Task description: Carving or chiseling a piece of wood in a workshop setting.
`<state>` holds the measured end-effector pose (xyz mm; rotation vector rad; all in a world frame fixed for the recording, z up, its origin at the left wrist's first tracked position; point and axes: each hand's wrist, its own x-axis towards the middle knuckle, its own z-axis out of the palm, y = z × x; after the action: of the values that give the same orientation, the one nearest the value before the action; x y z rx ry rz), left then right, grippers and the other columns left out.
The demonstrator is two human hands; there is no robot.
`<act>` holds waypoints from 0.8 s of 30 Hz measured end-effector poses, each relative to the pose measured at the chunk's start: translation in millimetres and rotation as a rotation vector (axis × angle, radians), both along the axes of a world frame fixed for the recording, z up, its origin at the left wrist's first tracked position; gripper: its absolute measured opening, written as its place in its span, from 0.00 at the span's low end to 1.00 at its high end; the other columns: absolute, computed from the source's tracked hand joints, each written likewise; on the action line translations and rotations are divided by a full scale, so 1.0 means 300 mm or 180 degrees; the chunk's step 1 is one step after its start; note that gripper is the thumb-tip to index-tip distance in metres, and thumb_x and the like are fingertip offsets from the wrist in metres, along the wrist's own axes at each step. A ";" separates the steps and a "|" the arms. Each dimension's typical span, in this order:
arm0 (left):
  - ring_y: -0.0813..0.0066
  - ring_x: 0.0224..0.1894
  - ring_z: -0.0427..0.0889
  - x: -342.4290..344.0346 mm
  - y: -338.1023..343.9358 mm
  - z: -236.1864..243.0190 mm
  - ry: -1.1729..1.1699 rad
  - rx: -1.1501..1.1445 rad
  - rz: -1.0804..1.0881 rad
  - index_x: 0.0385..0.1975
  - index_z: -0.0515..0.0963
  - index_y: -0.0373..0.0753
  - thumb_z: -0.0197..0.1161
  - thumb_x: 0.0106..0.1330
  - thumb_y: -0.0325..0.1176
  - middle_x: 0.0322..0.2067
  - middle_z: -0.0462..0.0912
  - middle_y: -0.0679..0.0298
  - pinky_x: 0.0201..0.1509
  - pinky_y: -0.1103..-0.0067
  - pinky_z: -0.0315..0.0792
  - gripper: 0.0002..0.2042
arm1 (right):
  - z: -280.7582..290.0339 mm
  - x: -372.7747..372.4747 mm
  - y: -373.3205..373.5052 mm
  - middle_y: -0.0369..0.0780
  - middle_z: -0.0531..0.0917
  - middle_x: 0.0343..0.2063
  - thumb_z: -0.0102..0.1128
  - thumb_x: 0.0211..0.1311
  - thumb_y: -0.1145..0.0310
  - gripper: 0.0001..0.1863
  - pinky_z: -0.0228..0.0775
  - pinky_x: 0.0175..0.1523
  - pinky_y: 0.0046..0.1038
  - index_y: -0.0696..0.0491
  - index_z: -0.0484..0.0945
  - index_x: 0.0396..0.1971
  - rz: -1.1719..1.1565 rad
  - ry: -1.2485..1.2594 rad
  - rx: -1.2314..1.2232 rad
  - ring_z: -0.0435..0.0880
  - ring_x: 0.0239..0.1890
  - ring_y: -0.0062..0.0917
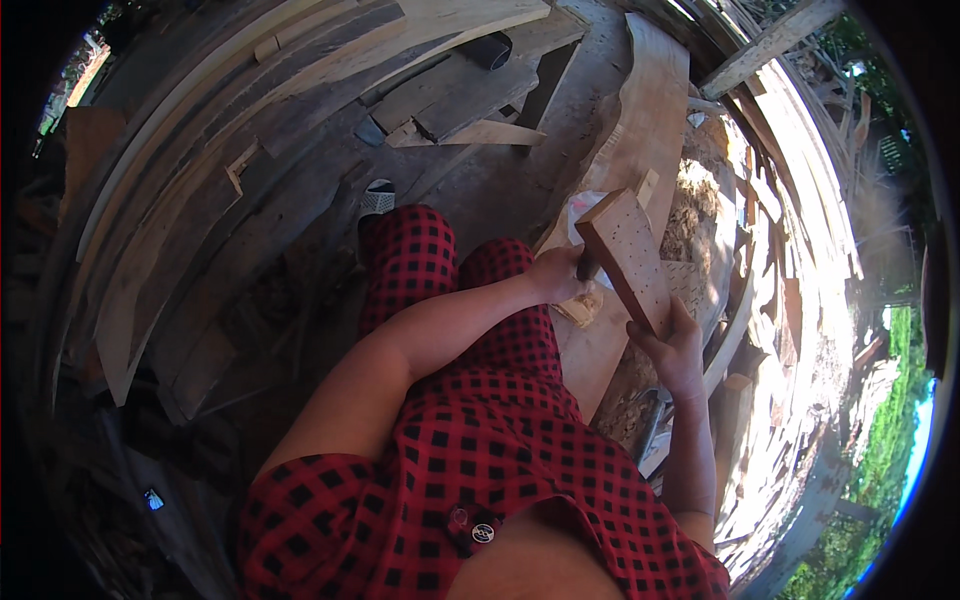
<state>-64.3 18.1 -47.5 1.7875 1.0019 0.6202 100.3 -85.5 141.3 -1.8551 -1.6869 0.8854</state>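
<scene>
A reddish-brown wooden block, flat and oblong with small dark holes over its face, is held up tilted in front of me. My right hand grips its lower end, the thumb along the near edge and the fingers behind. Beside the block's left edge, my left hand is closed around a small dark piece. What kind of thing that is cannot be made out, as the fingers and the block hide much of it.
Under my hands lies a long pale plank with a wavy edge. Stacked boards curve along the left. A rough log and bright wood strips lie to the right. Short offcuts and a dark cup-like object are ahead.
</scene>
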 end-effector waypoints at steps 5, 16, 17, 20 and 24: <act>0.52 0.45 0.80 0.044 0.056 -0.173 -0.0175 0.0984 0.0030 0.45 0.73 0.41 0.67 0.51 0.38 0.39 0.81 0.52 0.49 0.65 0.72 0.21 | 0.013 0.010 0.034 0.46 0.83 0.33 0.70 0.44 0.64 0.28 0.72 0.44 0.31 0.59 0.74 0.47 0.0439 -0.0956 -0.0059 0.83 0.36 0.35; 0.53 0.44 0.80 0.079 0.078 -0.267 -0.1378 0.0841 0.0296 0.45 0.73 0.41 0.67 0.51 0.37 0.38 0.81 0.53 0.48 0.64 0.73 0.21 | 0.034 -0.008 0.039 0.47 0.83 0.33 0.71 0.44 0.63 0.28 0.72 0.43 0.34 0.57 0.75 0.47 0.0604 -0.0997 0.0091 0.83 0.37 0.39; 0.53 0.44 0.80 0.071 0.056 -0.208 -0.0708 0.0764 0.0045 0.45 0.73 0.41 0.67 0.51 0.37 0.38 0.81 0.53 0.48 0.65 0.73 0.21 | 0.039 0.002 0.031 0.47 0.83 0.33 0.71 0.44 0.63 0.28 0.72 0.43 0.34 0.57 0.75 0.47 0.0490 -0.1032 0.0035 0.84 0.37 0.39; 0.58 0.42 0.81 0.022 0.007 -0.011 0.0096 0.0553 -0.0162 0.42 0.76 0.40 0.68 0.52 0.34 0.37 0.81 0.56 0.47 0.68 0.74 0.17 | 0.031 0.013 0.018 0.48 0.83 0.33 0.71 0.43 0.61 0.29 0.72 0.43 0.35 0.57 0.74 0.47 0.0263 -0.0735 0.0190 0.83 0.37 0.41; 0.63 0.39 0.82 -0.007 -0.012 0.032 0.0039 0.0275 0.0114 0.39 0.78 0.40 0.68 0.53 0.33 0.36 0.82 0.60 0.45 0.71 0.75 0.14 | 0.044 0.008 0.029 0.48 0.83 0.32 0.71 0.43 0.60 0.30 0.71 0.43 0.36 0.58 0.74 0.47 0.0208 -0.0327 0.0179 0.83 0.37 0.42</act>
<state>-66.4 14.6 -38.0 1.8543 1.0310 0.6847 102.6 -76.9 154.6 -1.8459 -1.8247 0.7716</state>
